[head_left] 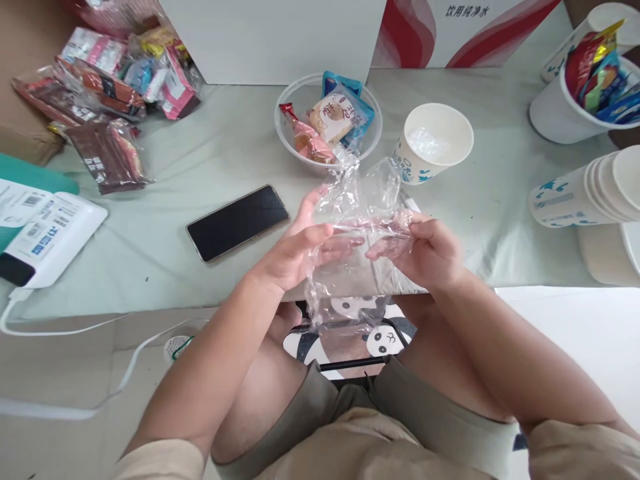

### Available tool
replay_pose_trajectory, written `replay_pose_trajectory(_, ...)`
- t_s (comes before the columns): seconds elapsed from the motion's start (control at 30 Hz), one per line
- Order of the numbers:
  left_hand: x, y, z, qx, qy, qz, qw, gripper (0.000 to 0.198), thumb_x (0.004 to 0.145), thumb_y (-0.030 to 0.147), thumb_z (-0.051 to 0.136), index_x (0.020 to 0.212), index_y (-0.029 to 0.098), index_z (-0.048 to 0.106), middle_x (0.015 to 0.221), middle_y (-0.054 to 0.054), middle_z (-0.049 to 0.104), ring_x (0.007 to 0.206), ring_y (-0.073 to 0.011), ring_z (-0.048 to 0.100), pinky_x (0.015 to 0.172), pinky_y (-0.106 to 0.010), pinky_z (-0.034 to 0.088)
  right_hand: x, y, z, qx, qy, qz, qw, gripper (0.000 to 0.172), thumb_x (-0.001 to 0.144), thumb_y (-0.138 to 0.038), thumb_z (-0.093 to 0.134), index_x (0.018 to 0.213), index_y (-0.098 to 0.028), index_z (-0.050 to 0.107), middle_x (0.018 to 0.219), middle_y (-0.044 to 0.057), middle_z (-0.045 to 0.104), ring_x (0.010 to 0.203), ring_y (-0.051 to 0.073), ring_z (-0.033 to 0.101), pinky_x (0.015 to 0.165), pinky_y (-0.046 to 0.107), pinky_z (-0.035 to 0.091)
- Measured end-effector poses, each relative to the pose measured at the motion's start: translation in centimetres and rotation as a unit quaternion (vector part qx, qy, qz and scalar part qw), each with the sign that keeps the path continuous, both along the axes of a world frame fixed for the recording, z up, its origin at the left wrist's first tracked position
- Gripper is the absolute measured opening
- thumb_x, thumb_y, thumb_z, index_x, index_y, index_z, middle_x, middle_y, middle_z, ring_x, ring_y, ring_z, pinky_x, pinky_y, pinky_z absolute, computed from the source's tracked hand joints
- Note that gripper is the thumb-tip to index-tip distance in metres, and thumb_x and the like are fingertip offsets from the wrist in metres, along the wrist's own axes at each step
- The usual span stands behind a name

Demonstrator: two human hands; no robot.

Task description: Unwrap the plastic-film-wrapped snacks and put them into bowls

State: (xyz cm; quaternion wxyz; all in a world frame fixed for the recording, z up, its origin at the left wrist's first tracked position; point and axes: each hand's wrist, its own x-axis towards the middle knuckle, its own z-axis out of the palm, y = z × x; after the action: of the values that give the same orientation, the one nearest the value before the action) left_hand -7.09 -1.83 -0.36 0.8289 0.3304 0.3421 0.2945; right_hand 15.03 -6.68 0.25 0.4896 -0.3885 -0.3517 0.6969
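Film (367, 200), clear and crumpled, is hanging between both hands over the front part of the worktop (490, 233), its lower end drooping past the edge, above a panda print (385, 341). Step in hand is looking like spreading or parting the film. Doing it well is probably calling for light, even tension: thumbs staying level, fingertips rubbing rather than yanking, since thin film is likely clinging to itself and could be tearing. Loose top is bunching right by the bowl (279, 127); can't tell if it is touching, so steering it clear is seeming wise.

Left hand (299, 252) is gripping the film under its thumb, other fingers half-spread, reaching beneath the clear layers. Right hand (429, 250) is pinching it between thumb and forefinger, other fingers curling below. Neither hand is letting go; film is running taut from thumb to thumb. Layers are blurring together, so can't tell how many each hand is catching.

Going outward: bowl is holding wrapped snacks, paper cup (414, 167) beside it is holding more crumpled clear plastic. Phone (237, 223) is lying flat near the left hand. Farther out, packets (107, 157) are piling up far left, stacked cups (563, 200) are sitting far right.
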Motion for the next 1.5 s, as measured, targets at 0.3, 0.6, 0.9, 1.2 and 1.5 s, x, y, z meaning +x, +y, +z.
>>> replay_pose_trajectory(0.3,0.7,-0.4,0.1,0.144,0.117,0.073,0.980,0.043,0.072,0.041,0.088,0.093,0.026,0.055,0.080,0.002,0.075,0.057,-0.0145,0.072,0.050,-0.023,0.054,0.9,0.3,-1.7,0.016,-0.237,-0.113,0.965,0.056,0.084,-0.069,0.070,0.119,-0.031,0.049,0.114,0.007,0.074,0.096,0.025,0.076,0.075,0.038,0.061)
replay_pose_trajectory(0.6,0.3,-0.1,0.9,0.193,0.090,-0.066,0.975,0.027,0.073,0.032,0.084,0.066,0.020,0.062,0.059,0.002,0.064,0.046,-0.0099,0.057,0.045,-0.022,0.047,2.3,1.5,-1.2,0.194,-0.341,0.014,0.920,0.060,0.085,-0.052,0.078,0.135,-0.026,0.057,0.106,0.005,0.073,0.116,0.027,0.069,0.110,0.049,0.049)
replay_pose_trajectory(0.9,-0.6,0.6,0.4,0.231,0.159,0.039,0.959,0.026,0.074,0.029,0.082,0.062,0.021,0.061,0.049,0.002,0.059,0.045,-0.0093,0.050,0.047,-0.022,0.041,2.4,1.3,-0.6,0.105,-0.278,-0.119,0.947,0.016,0.081,-0.031,0.074,0.082,-0.023,0.061,0.074,-0.002,0.054,0.070,0.013,0.050,0.067,0.029,0.043)
replay_pose_trajectory(1.2,1.0,-0.3,-1.1,0.248,0.128,0.186,0.942,0.042,0.074,0.032,0.084,0.055,0.022,0.048,0.053,0.008,0.042,0.057,-0.0094,0.057,0.086,-0.033,0.066,1.6,0.7,-2.1,0.072,-0.298,-0.267,0.914,0.032,0.087,-0.031,0.070,0.113,-0.030,0.053,0.114,0.003,0.060,0.098,0.016,0.063,0.083,0.032,0.057)
replay_pose_trajectory(1.5,0.9,-1.2,-1.2,0.246,0.125,0.162,0.947,0.035,0.078,0.046,0.083,0.085,0.027,0.054,0.055,0.008,0.054,0.046,-0.0120,0.058,0.052,-0.027,0.057,-0.9,0.1,-1.4,0.004,-0.142,-0.147,0.979,0.056,0.084,-0.055,0.077,0.121,-0.030,0.044,0.073,-0.009,0.061,0.066,0.013,0.068,0.069,0.031,0.059)
